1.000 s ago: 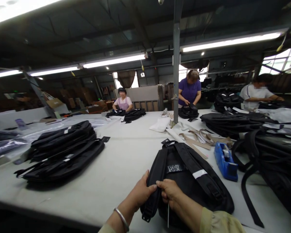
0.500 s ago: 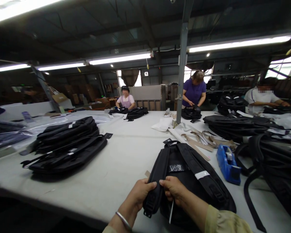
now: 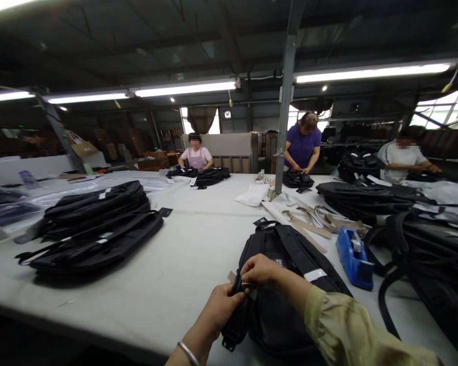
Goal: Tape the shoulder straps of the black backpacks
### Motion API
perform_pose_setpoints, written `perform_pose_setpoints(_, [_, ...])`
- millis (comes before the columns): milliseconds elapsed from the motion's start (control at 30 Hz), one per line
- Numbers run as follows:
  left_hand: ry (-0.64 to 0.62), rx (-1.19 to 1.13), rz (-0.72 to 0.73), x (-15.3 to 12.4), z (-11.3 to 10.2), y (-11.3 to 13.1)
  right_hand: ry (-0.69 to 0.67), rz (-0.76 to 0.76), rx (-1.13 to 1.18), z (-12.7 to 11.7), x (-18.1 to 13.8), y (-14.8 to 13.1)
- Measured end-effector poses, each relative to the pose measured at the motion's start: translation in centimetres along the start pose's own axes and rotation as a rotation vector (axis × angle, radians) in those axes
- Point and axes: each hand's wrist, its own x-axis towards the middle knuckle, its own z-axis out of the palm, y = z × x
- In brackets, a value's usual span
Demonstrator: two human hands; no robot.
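The black backpack (image 3: 275,328) lies at the near edge of the table (image 3: 191,244), right of the middle of that edge, with its two shoulder straps facing up and its hang tag (image 3: 259,221) toward the far edge. Both hands are at the near shoulder strap (image 3: 236,325), the one closer to the table's left end. The left hand (image 3: 217,305) holds it from the outer side, thumb on top, and keeps much the same place as half a second ago.

The change is in the right hand (image 3: 261,269): it has come up and over the strap, so its fingertips now meet the left thumb instead of sitting on the inner side. The white end that hung below it is out of sight, and a pale slip (image 3: 246,283) shows at the fingertips. These are drawn into a tight pinch on the slip; they overlap there, so whether they take in strap cloth too is hard to tell. A tan tab (image 3: 231,276) pokes out beyond the left hand.

As I judge it, the slip is being brought across the strap, not yet settled like the white band (image 3: 315,275) on the far strap (image 3: 293,249). The blue tape dispenser (image 3: 353,259) stands untouched toward the table's right end.
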Motion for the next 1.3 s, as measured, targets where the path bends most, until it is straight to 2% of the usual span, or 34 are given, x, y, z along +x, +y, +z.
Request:
perform_pose_setpoints(133, [-0.026, 0.04, 0.07, 0.0, -0.6, -0.3, -0.053, -0.013, -0.135, 0.8, 1.3, -0.9])
perform_pose_setpoints(200, [0.014, 0.06, 0.058, 0.2, -0.7, -0.6, -0.072, -0.003, -0.189, 0.8, 1.5, -1.3])
perform_pose_setpoints(300, [0.098, 0.069, 0.015, 0.5, -0.5, -1.4, -0.2, 0.07, -0.202, 0.7, 1.6, -2.0])
perform_pose_setpoints(400, [0.123, 0.042, -0.012, 0.9, -0.2, -2.3, -0.306, 0.111, -0.233, 0.6, 2.0, -2.5])
perform_pose_setpoints(467, [0.127, 0.042, -0.006, 1.2, -0.2, -2.8, -0.253, 0.08, -0.309, 0.5, 2.4, -2.7])
perform_pose_setpoints(567, [0.142, 0.112, 0.038, 1.5, -0.2, -3.3, -0.06, -0.005, -0.461, 0.3, 3.1, -3.3])
perform_pose_setpoints(633, [0.167, 0.179, 0.065, 1.7, -0.2, -3.4, 0.02, -0.053, -0.532, 0.4, 3.6, -3.5])
perform_pose_setpoints(767, [0.174, 0.166, 0.061, 1.8, -0.1, -3.4, -0.021, -0.092, -0.58, 0.9, 4.4, -3.1])
perform_pose_setpoints(900, [0.171, 0.085, 0.025, 1.4, 0.1, -3.4, -0.091, -0.122, -0.499, 1.5, 4.7, -1.9])
perform_pose_setpoints(1033, [0.183, 0.131, 0.082, 1.0, 0.3, -2.9, -0.079, -0.143, -0.52, 1.6, 4.9, -1.1])
perform_pose_setpoints(1167, [0.182, 0.091, 0.072, 0.8, 0.3, -2.5, -0.046, -0.289, -0.621, 1.7, 5.4, -0.8])
perform_pose_setpoints(1300, [0.108, -0.091, -0.009, 0.7, 0.3, -2.7, -0.061, -0.383, -0.549, 2.4, 6.1, -0.5])
